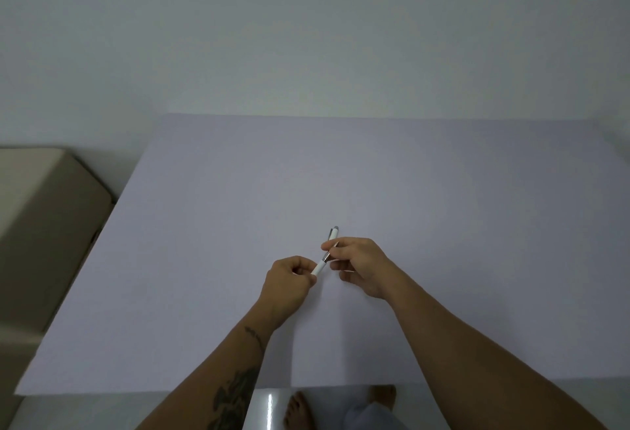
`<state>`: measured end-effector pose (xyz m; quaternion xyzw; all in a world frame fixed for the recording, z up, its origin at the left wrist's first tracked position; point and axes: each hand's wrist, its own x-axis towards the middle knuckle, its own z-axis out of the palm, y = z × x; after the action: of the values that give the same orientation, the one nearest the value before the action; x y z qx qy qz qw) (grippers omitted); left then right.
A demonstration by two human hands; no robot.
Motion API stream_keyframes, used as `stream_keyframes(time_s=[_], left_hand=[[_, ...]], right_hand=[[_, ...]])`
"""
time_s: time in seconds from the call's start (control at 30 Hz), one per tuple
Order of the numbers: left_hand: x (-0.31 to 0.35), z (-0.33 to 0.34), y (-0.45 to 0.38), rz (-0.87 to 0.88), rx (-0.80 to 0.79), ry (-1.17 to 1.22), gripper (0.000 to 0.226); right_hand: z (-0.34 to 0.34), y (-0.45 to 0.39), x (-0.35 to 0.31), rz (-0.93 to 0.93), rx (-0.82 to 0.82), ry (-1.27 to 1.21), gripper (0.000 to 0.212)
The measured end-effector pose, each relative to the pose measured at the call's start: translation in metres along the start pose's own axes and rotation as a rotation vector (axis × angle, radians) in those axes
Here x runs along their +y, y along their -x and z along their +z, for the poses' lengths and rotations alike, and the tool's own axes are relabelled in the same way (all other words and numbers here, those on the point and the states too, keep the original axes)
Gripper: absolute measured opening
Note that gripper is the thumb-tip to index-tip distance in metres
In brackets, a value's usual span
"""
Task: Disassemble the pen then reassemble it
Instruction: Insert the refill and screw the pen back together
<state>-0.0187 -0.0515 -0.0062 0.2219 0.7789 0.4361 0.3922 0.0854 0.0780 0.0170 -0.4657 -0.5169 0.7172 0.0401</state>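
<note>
Hands meet at mid-table over a white pen (326, 251) held clear of the surface. The left hand (288, 284) is closed in a fingertip pinch on the pen's near, lower barrel; the right hand (359, 264) is closed on the upper barrel, its thumb and forefinger at the metal band in the middle, the remaining fingers curled loosely beneath. The pen slants from near left to far right, its clip and grey cap end projecting beyond the right hand. Whether the two halves have begun to part at the band cannot be told. The lilac table (443, 191) beneath is smooth and bare. Likely risks: should the halves separate abruptly, a spring or refill could drop and roll off the near edge toward the floor; a slack pinch on the slick barrel could let the hand slip instead of turning the joint.
</note>
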Motion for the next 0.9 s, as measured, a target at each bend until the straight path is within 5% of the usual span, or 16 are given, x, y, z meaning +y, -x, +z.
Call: stream_keyframes(time_s=[0.3,0.47,0.6,0.77,0.9], left_hand=[[0.002,0.003,0.007,-0.01,-0.089,0.001,0.018],[0.002,0.001,0.007,-0.014,-0.058,0.01,0.019],[0.003,-0.001,0.006,-0.006,-0.042,0.01,0.019],[0.006,-0.003,0.005,-0.001,-0.041,0.01,0.017],[0.004,-0.004,0.005,-0.011,-0.055,0.019,0.017]], right_hand=[[0.01,0.002,0.017,-0.04,0.14,0.089,0.024],[0.002,0.005,0.009,0.03,0.028,-0.083,0.013],[0.005,0.004,0.009,-0.015,0.088,-0.018,0.011],[0.018,0.0,0.01,-0.082,0.207,0.116,0.027],[0.017,0.002,0.003,-0.045,0.115,0.138,0.017]])
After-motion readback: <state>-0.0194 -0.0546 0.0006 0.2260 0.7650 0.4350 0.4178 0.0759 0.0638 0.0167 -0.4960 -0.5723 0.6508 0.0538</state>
